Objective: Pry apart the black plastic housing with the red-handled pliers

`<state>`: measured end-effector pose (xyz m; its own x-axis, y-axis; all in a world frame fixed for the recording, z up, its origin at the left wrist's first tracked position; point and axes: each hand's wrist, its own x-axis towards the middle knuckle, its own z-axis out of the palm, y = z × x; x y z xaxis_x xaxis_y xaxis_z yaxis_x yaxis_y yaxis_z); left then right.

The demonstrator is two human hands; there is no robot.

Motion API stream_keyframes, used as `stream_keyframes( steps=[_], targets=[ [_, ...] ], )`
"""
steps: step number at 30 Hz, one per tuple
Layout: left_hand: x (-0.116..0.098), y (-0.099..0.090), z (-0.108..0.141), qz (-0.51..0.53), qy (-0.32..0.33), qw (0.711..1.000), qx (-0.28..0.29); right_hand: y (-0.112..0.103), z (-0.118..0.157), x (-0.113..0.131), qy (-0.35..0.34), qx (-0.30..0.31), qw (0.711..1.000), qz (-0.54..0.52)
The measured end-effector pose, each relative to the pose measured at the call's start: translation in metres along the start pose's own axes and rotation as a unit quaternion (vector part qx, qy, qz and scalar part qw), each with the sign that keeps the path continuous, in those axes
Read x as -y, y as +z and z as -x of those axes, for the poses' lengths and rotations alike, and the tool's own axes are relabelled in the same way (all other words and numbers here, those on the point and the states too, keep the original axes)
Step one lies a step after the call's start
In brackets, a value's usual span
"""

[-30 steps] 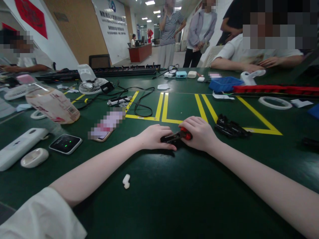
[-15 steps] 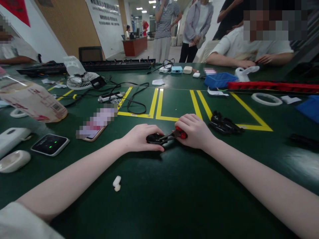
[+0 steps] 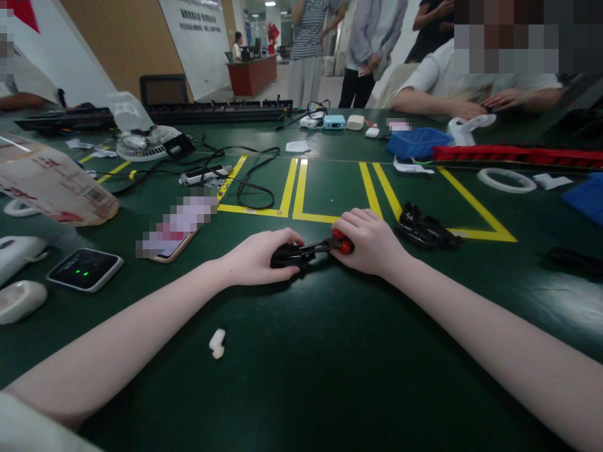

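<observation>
My left hand (image 3: 257, 258) is closed around a glossy black plastic part (image 3: 285, 256), thumb at the near side and fingers over the far side. In my right hand (image 3: 370, 243) are pliers (image 3: 325, 245) with red grips, held by the handles. Their metal jaws point left and meet the right end of the black part; exactly what lies between the jaws is too small to tell. A cluster of similar black plastic parts (image 3: 424, 227) lies on the green table (image 3: 301, 376) just beyond my right wrist.
Left of my arms are a phone (image 3: 181, 229), a square device with a dark screen (image 3: 86, 270) and a drink bottle (image 3: 56, 182). A small white piece (image 3: 217, 343) lies near my left forearm. Farther back are a white fan (image 3: 146, 141), black cable and a blue bin (image 3: 417, 143). A person sits opposite.
The view has shifted slightly. The black part and pliers stay together between my hands, with the pliers looking a little straighter in line with the part.
</observation>
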<state>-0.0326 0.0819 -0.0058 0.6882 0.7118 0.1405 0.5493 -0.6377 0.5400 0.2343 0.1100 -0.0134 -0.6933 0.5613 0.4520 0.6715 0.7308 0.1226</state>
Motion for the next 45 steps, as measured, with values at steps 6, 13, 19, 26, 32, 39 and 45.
stream_keyframes(
  steps=[6, 13, 19, 26, 32, 39, 45],
  targets=[
    [0.004, 0.001, -0.001, -0.030, 0.015, 0.999, -0.002, -0.011, 0.013, 0.002, -0.018, 0.000, 0.999, -0.044],
    [0.003, 0.001, -0.003, -0.031, 0.013, 0.999, -0.003, -0.018, 0.017, 0.028, -0.027, 0.025, 0.997, -0.072],
    [0.004, 0.002, -0.003, -0.025, 0.029, 0.999, -0.007, -0.031, 0.033, 0.047, 0.008, 0.072, 0.993, -0.091],
    [-0.002, 0.006, -0.005, -0.034, 0.022, 0.999, -0.014, -0.058, 0.058, 0.070, 0.097, 0.103, 0.982, -0.127],
    [-0.020, 0.020, -0.004, 0.010, 0.037, 0.999, -0.011, -0.057, 0.043, 0.070, 0.102, 0.065, 0.976, -0.179],
    [-0.025, 0.022, -0.001, 0.065, 0.031, 0.996, -0.043, -0.043, 0.034, 0.065, 0.105, 0.037, 0.956, -0.273],
    [-0.029, 0.021, 0.000, 0.079, 0.037, 0.996, -0.036, -0.042, 0.038, 0.061, 0.110, 0.020, 0.935, -0.338]
  ],
)
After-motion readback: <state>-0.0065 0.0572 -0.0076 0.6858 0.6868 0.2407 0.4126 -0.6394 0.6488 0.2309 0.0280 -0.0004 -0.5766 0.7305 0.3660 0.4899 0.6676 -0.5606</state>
